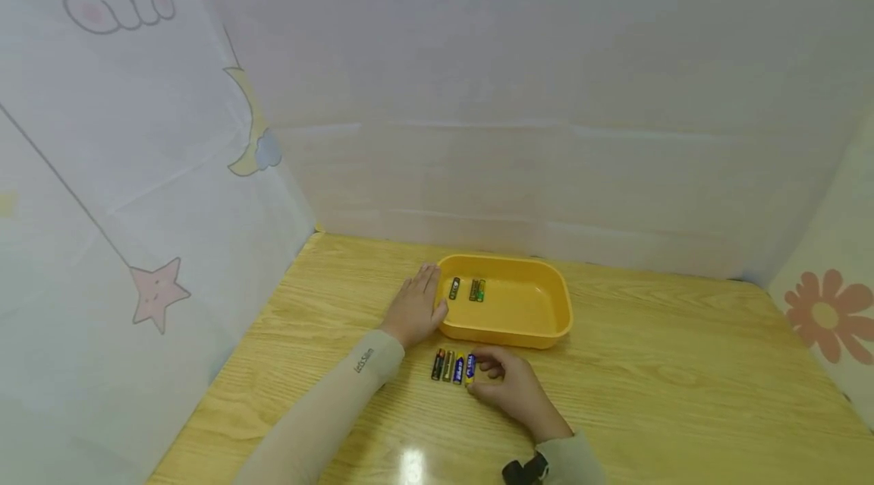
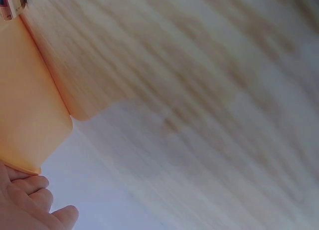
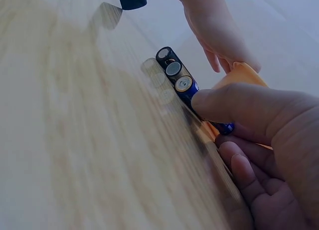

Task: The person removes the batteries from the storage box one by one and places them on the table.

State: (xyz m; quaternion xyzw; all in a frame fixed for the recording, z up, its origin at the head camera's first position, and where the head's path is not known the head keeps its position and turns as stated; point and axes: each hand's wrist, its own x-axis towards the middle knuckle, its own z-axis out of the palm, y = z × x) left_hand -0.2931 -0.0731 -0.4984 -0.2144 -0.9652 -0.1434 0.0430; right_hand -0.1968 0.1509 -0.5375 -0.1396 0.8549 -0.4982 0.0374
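Note:
My right hand (image 1: 514, 392) pinches the end battery (image 1: 470, 369), blue and yellow, between thumb and index finger. To its left stands a close row of batteries on the table: another blue-and-yellow battery (image 1: 459, 368), a gold-and-dark battery (image 1: 448, 366) and a black battery (image 1: 438, 365). In the right wrist view a blue battery (image 3: 184, 84) shows its flat end beside my thumb. My left hand (image 1: 413, 312) rests against the left side of a yellow plastic tray (image 1: 501, 337), fingers stretched along it and thumb at the rim. Its palm side is hidden.
Inside the tray lie a dark battery (image 1: 454, 288) and, side by side, a brown battery (image 1: 474, 290) and a green battery (image 1: 481, 291). The wood-grain table (image 1: 655, 363) meets a pale cloth wall (image 1: 546, 128) behind the tray.

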